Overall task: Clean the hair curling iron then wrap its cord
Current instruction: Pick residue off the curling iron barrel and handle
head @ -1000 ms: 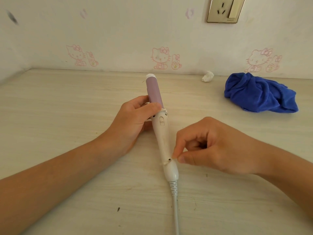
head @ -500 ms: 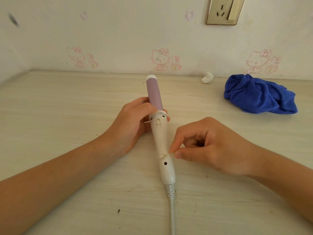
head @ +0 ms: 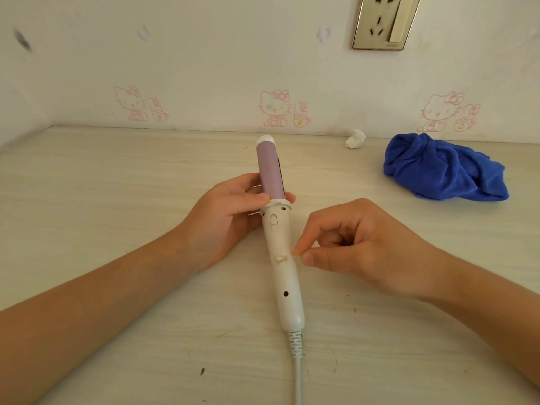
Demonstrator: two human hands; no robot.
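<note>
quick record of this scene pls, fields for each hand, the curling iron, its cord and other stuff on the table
left hand: grips the curling iron at the base of its purple barrel
right hand: thumb and forefinger pinched together beside the handle, nothing visibly held
curling iron: tip towards the wall, small pale bit stuck on handle
cord: unwrapped, runs off the bottom edge
table: blue cloth and crumpled tissue at far right
</note>
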